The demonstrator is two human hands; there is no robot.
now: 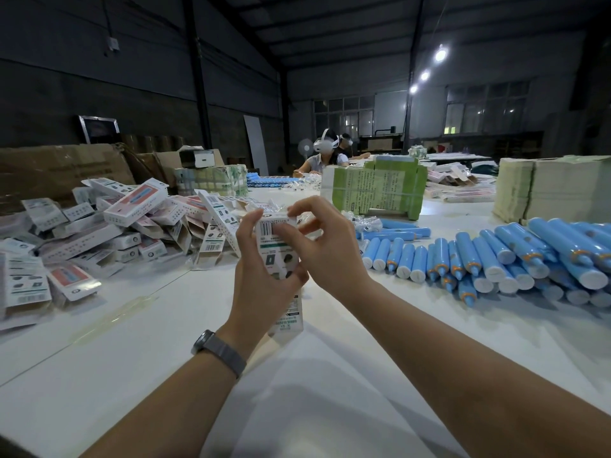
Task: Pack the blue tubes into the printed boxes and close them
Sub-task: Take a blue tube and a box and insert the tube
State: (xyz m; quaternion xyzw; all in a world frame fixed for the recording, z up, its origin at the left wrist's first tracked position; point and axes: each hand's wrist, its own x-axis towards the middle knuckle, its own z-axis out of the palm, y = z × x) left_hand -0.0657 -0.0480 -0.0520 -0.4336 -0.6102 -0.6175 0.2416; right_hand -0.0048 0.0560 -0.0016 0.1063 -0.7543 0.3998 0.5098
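A white printed box (276,249) with a barcode stands upright over the white table (165,342), its lower end near the tabletop. My left hand (261,279) grips its middle from the left. My right hand (325,246) pinches the box's top end, thumb on the barcode face and fingertips at the top flap. Whether a tube is inside is hidden. Several blue tubes (496,256) with white and orange ends lie in a row and a heap to the right.
A heap of printed boxes (109,233) fills the left side. A green bundle of flat cartons (377,190) stands behind the hands, and a pale stack (555,193) is at the far right. Two people with headsets (325,150) sit at the far end.
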